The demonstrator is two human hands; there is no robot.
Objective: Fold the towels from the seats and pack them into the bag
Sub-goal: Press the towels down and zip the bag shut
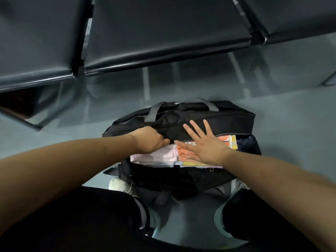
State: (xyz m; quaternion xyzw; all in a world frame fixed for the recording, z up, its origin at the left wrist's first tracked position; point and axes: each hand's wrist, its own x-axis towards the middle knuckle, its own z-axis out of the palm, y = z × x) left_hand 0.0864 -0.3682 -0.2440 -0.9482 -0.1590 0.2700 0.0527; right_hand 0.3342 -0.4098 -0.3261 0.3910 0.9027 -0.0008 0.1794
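Centre frame: black bag [181, 124] holding folded towels [154, 157]. Left hand [151, 140] grips its flap. Right hand [203, 144] lies flat.

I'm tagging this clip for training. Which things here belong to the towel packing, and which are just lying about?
Part of the job:
- black bag, its top flap gripped by the left hand
- folded towels inside it, under the flat right hand
- seats

Just there:
- white shoes
- floor
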